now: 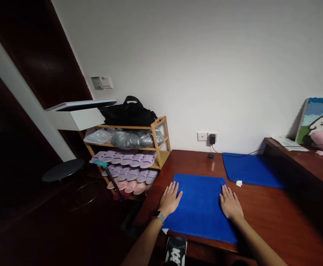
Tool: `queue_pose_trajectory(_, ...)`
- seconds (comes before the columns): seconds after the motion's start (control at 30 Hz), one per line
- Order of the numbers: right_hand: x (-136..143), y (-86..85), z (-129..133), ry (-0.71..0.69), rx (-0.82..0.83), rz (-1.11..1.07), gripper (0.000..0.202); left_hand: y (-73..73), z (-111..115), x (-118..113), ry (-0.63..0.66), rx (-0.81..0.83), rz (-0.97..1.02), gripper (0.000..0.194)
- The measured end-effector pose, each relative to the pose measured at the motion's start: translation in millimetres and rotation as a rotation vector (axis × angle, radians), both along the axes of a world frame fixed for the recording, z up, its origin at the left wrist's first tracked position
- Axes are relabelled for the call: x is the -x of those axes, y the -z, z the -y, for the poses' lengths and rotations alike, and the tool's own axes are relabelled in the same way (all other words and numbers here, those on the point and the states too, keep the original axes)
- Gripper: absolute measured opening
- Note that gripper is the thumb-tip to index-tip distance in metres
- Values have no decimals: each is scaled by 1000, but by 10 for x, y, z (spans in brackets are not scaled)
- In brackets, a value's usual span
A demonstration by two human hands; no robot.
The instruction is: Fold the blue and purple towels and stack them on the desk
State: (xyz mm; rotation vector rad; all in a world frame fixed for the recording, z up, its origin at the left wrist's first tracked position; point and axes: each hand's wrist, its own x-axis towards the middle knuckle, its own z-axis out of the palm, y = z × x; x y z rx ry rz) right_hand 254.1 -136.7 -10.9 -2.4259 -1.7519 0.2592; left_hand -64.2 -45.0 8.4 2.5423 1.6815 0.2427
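A blue cloth (pixel 198 207) lies spread flat on the reddish-brown wooden desk (pixel 266 210), its near edge close to the desk's front edge. My left hand (pixel 170 199) rests flat across the cloth's left edge, fingers stretched out and pointing away from me. On the cloth's right edge lies my right hand (pixel 231 203), palm down with the fingers extended. A small white tag (pixel 165 231) sticks out at the near left corner. Farther back on the right is a second blue cloth (pixel 251 170), with a white tag (pixel 239 183) at its near edge.
A wooden shoe rack (pixel 159 147) with several rows of slippers and a black bag (pixel 130 112) on top stands left of the desk. A black adapter (pixel 212 139) is plugged into the wall. At right, a raised shelf (pixel 286 155) bears papers and a picture (pixel 320 120).
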Motion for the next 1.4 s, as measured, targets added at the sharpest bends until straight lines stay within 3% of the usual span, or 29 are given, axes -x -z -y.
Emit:
queue_pose_trajectory(0.2, 48, -96, 70, 21, 7, -16, 68, 129, -52, -20, 10, -43, 10, 68)
queue_pose_trajectory(0.37, 204, -65, 510, 31, -25, -13, 68, 154, -82, -15, 17, -73, 10, 64)
queue_pose_trajectory(0.47, 274, -24, 734, 12, -22, -19, 68, 113, -108, 19, 18, -55, -19, 63)
queue_pose_trajectory(0.57, 301, -39, 796, 2, -33, -46, 68, -20, -87, -32, -1, -31, -74, 63)
queue_pose_trajectory(0.67, 308, -104, 779, 9, -49, -77, 68, -177, 101, -349, 56, -111, -59, 63)
queue_pose_trajectory(0.73, 310, -154, 777, 9, -44, -83, 67, -218, 340, -713, 192, -152, -4, 65)
queue_pose_trajectory(0.83, 312, -200, 806, -6, -8, -61, 67, -149, 742, -1283, 415, -88, 51, 68)
queue_pose_trajectory(0.93, 306, -185, 836, -29, 14, -16, 66, -12, 984, -1563, 499, -8, 57, 69)
queue_pose_trajectory(1.03, 301, -122, 835, -30, -14, 10, 67, 51, 1018, -1388, 492, -6, 48, 69)
queue_pose_trajectory(1.13, 305, -55, 822, -18, -38, 4, 68, -7, 954, -880, 389, -4, 10, 70)
queue_pose_trajectory(1.27, 307, 0, 819, -8, -27, 5, 69, -103, 851, -121, 158, 8, -39, 75)
queue_pose_trajectory(1.4, 304, 5, 807, 4, -39, 18, 69, -78, 793, 308, 27, 12, -39, 78)
